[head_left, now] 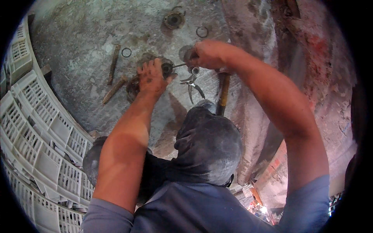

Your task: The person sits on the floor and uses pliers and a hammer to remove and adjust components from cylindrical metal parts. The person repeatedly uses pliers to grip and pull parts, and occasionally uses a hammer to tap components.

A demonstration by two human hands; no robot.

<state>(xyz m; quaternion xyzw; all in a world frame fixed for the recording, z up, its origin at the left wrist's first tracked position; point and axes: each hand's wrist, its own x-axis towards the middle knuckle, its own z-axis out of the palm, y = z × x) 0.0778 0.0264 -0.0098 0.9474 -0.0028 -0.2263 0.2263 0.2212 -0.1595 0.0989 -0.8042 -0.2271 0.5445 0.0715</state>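
Observation:
My left hand (150, 77) grips a dark, greasy round metal part (167, 69) on the ground, with the fingers on its far side and the thumb at its near right edge. From the right, my right hand (202, 55) is closed on a thin metal rod-like tool (179, 65), whose tip reaches the part; its handle is hidden in the fist. A small hollow metal cylinder (195, 71) stands just below that hand. Pliers with dark handles (192, 86) lie open nearer to me. Beside them is a hammer with a yellowish-brown handle (223, 93).
A round flanged part (173, 19) lies far ahead. Two dark rings (126, 52) (202, 32) rest on the stained concrete. Two rusty bars (114, 64) (114, 89) lie left of my hand. White slatted plastic crates (46, 151) line the left side; my dark-clad knee (210, 143) is close below.

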